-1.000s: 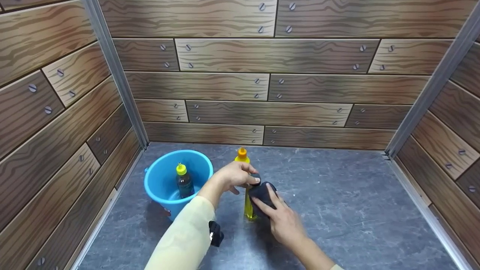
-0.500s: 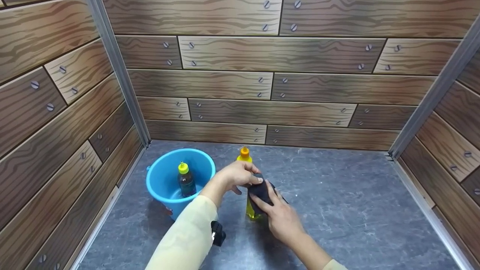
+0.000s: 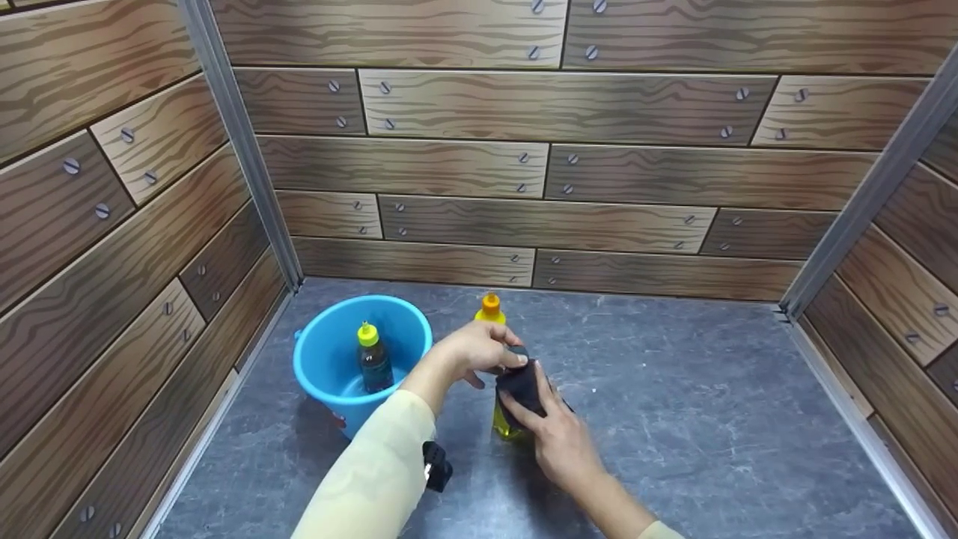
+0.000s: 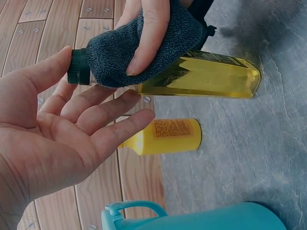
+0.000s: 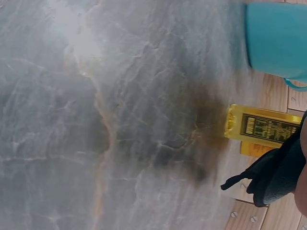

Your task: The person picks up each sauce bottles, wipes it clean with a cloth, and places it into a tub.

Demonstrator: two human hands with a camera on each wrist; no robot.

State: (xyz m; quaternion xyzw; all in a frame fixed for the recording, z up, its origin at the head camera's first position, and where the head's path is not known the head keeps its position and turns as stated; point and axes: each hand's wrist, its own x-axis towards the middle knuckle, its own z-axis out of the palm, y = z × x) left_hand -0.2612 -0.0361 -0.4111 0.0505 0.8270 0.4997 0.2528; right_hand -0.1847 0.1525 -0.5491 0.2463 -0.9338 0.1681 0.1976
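Observation:
In the head view my left hand (image 3: 475, 352) is at the top of a clear bottle of yellow liquid (image 4: 211, 79). The left wrist view has its thumb and a finger pinching the dark green cap (image 4: 77, 67), other fingers extended under the neck. My right hand (image 3: 563, 442) holds a dark terry cloth (image 4: 144, 48) wrapped against the bottle's neck and shoulder. The cloth hides much of the bottle in the head view. Its label (image 5: 266, 128) shows in the right wrist view, where only a sliver of the right hand appears at the edge.
Just behind stands a yellow bottle with an orange cap (image 3: 490, 304). To the left is a blue bucket (image 3: 363, 410) holding a dark bottle with a yellow cap (image 3: 376, 367). Wood-patterned walls (image 3: 629, 172) enclose the grey marbled surface (image 3: 696, 404) on three sides.
The cloth in my right hand has shifted slightly up the bottle, closer to my left fingers. My left hand keeps its place at the cap. The head view has turned a little.

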